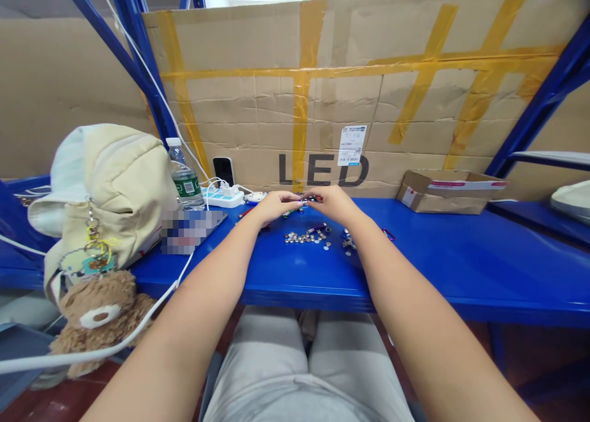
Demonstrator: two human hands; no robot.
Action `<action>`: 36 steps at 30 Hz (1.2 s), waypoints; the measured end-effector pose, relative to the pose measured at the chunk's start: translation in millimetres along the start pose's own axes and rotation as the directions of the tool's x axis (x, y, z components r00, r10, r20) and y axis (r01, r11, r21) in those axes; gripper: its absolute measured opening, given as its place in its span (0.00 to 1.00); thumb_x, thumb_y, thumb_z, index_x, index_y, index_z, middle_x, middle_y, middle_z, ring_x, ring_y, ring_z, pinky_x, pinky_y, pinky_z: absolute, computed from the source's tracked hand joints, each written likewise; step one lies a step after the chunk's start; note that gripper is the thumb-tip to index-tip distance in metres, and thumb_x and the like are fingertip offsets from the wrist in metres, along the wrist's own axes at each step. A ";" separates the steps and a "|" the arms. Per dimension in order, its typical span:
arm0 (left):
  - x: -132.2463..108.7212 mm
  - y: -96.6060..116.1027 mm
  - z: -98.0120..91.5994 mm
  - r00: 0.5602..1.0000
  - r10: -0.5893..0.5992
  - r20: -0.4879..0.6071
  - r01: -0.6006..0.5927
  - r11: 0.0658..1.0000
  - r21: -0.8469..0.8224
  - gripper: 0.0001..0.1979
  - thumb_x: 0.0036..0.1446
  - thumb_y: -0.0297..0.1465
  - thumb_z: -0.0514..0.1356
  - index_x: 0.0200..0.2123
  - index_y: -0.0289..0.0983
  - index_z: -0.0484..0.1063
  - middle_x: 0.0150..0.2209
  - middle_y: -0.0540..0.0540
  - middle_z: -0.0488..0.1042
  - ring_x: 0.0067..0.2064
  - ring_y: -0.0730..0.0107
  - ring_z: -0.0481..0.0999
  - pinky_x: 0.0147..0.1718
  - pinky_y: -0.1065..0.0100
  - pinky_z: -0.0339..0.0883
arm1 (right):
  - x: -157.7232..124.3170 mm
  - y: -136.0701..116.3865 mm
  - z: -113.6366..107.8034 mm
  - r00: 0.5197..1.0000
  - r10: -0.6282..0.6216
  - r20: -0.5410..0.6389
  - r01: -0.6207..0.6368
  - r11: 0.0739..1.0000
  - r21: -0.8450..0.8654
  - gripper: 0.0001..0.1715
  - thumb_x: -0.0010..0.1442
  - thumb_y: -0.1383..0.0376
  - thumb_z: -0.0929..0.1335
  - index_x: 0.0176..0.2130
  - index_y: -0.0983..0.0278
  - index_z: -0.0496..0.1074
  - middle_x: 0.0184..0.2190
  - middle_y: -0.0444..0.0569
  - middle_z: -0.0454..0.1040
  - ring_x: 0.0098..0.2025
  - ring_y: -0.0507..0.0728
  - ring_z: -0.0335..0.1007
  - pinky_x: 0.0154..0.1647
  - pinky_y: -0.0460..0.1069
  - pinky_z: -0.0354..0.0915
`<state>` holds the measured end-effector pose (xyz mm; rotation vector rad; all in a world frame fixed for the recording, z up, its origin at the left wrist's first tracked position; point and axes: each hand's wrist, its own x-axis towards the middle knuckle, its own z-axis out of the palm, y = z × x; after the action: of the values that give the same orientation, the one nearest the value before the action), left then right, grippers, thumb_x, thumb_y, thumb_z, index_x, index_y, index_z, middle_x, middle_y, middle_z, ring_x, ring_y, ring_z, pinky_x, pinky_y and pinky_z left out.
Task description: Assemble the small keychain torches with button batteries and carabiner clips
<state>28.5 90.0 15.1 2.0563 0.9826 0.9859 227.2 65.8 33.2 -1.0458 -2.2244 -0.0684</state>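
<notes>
Above the blue table, my left hand [276, 206] and my right hand [334, 202] meet fingertip to fingertip. Both are closed in a pinch around something small between them, too tiny and covered to name. Just below them lies a pile of small silver button-like discs [302, 238]. A short purple metal tube [317, 229] rests at the pile's upper edge. More silver pieces [348, 241] lie by my right wrist, partly hidden by it. Small red, green and blue parts lie behind and beside my hands, mostly covered.
A carabiner-like loop [388, 234] lies right of my right forearm. At the back right stands an open cardboard box [454, 191]. On the left are a cream backpack [117, 188] with a teddy bear [104, 314], a water bottle [185, 176], a power strip [224, 196] and a white cable [175, 285].
</notes>
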 end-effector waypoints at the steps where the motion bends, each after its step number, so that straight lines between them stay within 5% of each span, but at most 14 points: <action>1: -0.2 0.6 0.3 1.000 -0.004 0.011 0.004 1.000 -0.026 0.21 0.49 0.40 0.63 0.44 0.35 0.74 0.43 0.42 0.76 0.42 0.66 0.74 0.42 0.65 0.64 | 0.1 -0.2 -0.1 1.000 -0.003 -0.003 0.003 1.000 0.003 0.12 0.55 0.66 0.67 0.40 0.58 0.76 0.36 0.44 0.78 0.37 0.54 0.71 0.36 0.46 0.61; 7: -0.2 0.8 1.9 1.000 -0.017 0.024 0.020 0.994 -0.104 0.21 0.47 0.41 0.63 0.42 0.34 0.75 0.39 0.42 0.77 0.38 0.68 0.73 0.39 0.66 0.64 | 1.3 0.7 2.1 1.000 -0.005 -0.019 0.005 0.999 0.032 0.10 0.56 0.66 0.67 0.38 0.61 0.77 0.35 0.47 0.78 0.38 0.55 0.72 0.37 0.47 0.63; 18: -3.6 7.9 3.5 0.998 0.012 -0.059 -0.011 1.000 0.018 0.20 0.48 0.39 0.64 0.43 0.36 0.75 0.41 0.43 0.77 0.42 0.65 0.74 0.41 0.66 0.65 | 3.5 6.0 8.3 0.998 0.033 -0.060 -0.024 0.990 0.138 0.08 0.55 0.67 0.67 0.33 0.63 0.77 0.32 0.47 0.78 0.35 0.55 0.72 0.35 0.46 0.63; 25: 0.5 8.3 12.0 0.997 0.003 -0.079 0.001 0.999 0.053 0.17 0.51 0.37 0.61 0.43 0.33 0.74 0.42 0.42 0.77 0.42 0.66 0.75 0.43 0.65 0.66 | 2.1 11.4 3.9 0.967 0.253 0.020 -0.253 0.968 -0.005 0.17 0.54 0.60 0.68 0.42 0.65 0.75 0.40 0.52 0.77 0.41 0.57 0.71 0.39 0.47 0.63; 30: 0.2 6.7 10.3 0.993 -0.058 -0.101 0.076 0.980 0.186 0.17 0.51 0.37 0.61 0.42 0.34 0.74 0.38 0.42 0.78 0.38 0.66 0.75 0.40 0.66 0.67 | -4.7 33.3 0.4 0.826 0.527 0.202 -0.462 0.837 -0.295 0.16 0.52 0.59 0.68 0.40 0.65 0.76 0.40 0.56 0.76 0.42 0.61 0.71 0.39 0.50 0.64; 33: -1.6 8.7 9.4 0.995 -0.058 -0.086 0.075 0.974 0.213 0.16 0.51 0.36 0.61 0.42 0.34 0.75 0.38 0.43 0.78 0.37 0.66 0.75 0.40 0.66 0.67 | -9.8 49.3 -9.0 0.741 0.654 0.155 -0.591 0.744 -0.312 0.18 0.53 0.57 0.67 0.41 0.63 0.76 0.42 0.56 0.76 0.43 0.62 0.71 0.39 0.51 0.65; 36: -3.1 11.5 10.0 0.996 -0.061 -0.068 0.075 0.972 0.221 0.15 0.52 0.35 0.60 0.42 0.34 0.74 0.39 0.43 0.78 0.38 0.66 0.75 0.41 0.66 0.67 | -18.0 65.5 -18.4 0.514 0.856 -0.053 -0.818 0.471 -0.329 0.22 0.54 0.58 0.67 0.47 0.65 0.73 0.46 0.62 0.72 0.48 0.66 0.68 0.41 0.54 0.64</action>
<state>39.5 79.3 17.9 2.1683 1.2364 0.9437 291.4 92.5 22.1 -2.2947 -1.5473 0.0855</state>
